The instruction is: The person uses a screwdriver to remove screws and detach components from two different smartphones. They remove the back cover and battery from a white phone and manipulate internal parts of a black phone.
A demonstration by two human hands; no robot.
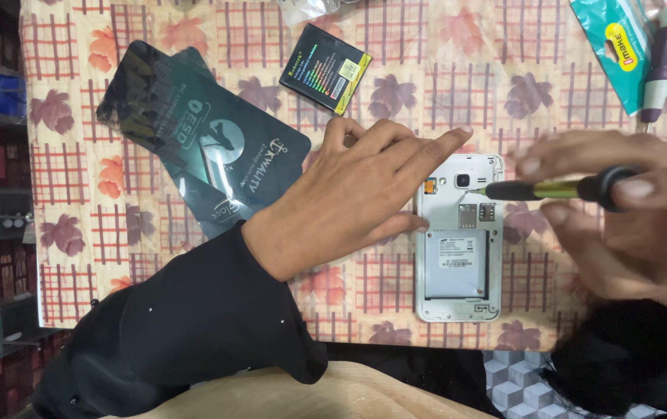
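A white phone [459,260] lies face down with its back cover off, its battery bay open. My left hand [353,198] rests flat against the phone's left edge, the index finger stretched over its top corner. My right hand [621,209] holds a small black and brass screwdriver [551,188], whose tip sits by the camera lens near the phone's top. The right hand is blurred.
A black phone battery [326,68] lies on the leaf-patterned cloth [442,85] above the hand. Dark screen-protector packets [201,136] lie at the left. A teal tool package [621,43] and a purple-handled tool [660,62] sit at the upper right. Shelves stand at the far left.
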